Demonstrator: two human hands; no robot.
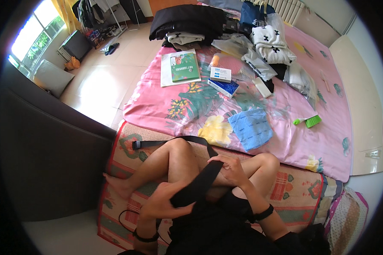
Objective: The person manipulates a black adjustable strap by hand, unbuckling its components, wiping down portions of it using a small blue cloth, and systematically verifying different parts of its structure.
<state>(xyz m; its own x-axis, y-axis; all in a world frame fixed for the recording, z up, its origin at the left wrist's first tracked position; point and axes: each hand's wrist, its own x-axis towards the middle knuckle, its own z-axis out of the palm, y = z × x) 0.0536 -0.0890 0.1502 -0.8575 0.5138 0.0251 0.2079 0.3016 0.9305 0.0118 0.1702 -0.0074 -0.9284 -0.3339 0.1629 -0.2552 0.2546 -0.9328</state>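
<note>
A wide black fabric piece (198, 186) is stretched between my two hands above my lap. My left hand (164, 200) grips its lower left end, fingers slightly blurred. My right hand (230, 168) holds the upper right end, where a black webbing strap (196, 139) joins or meets it; the join is partly hidden by my fingers. From there the strap runs left over my knee to a black plastic buckle (136, 145) lying on the patterned blanket (127, 127). A black band circles each of my wrists or forearms.
On the pink floral bedding (146, 108) lie a folded blue towel (251, 129), a green-bristled brush (312, 121), a green booklet (185, 67), two small boxes (223, 87), plastic bags (233, 44) and folded clothes (271, 43). A dark panel (57, 153) stands at the left.
</note>
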